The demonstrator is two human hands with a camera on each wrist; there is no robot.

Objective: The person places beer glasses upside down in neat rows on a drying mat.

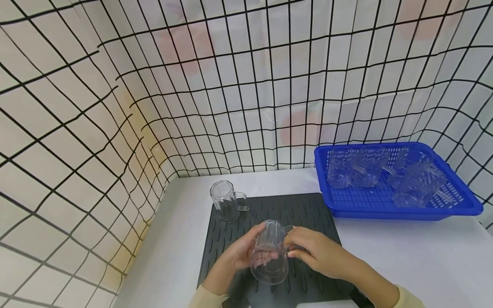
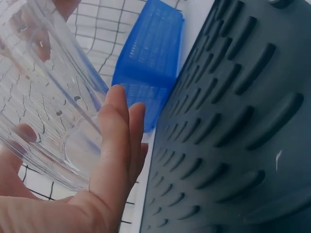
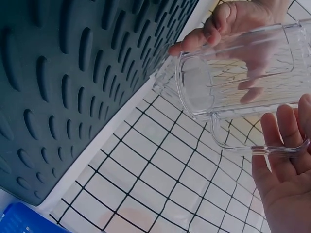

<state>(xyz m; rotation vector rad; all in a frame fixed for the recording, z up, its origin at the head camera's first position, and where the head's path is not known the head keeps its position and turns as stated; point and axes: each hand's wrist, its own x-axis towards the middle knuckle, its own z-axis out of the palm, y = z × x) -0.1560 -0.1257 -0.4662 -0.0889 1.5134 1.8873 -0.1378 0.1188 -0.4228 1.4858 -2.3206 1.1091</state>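
A clear glass mug (image 1: 271,237) is held tilted above a dark ridged mat (image 1: 300,209), its wide mouth toward me and its base pointing away. My left hand (image 1: 242,250) grips the mug's body from the left, thumb and fingers around the glass. On the other side, the fingers of my right hand (image 1: 319,254) curl round the handle (image 3: 233,145), best seen in the right wrist view. Another glass mug (image 1: 227,203) stands on the mat's far left corner, handle to the right.
A blue plastic basket (image 1: 404,212) at the back right contains several glass mugs (image 1: 366,171). Black wire grid panels (image 1: 246,90) rise behind and at the left of the white table (image 1: 158,252).
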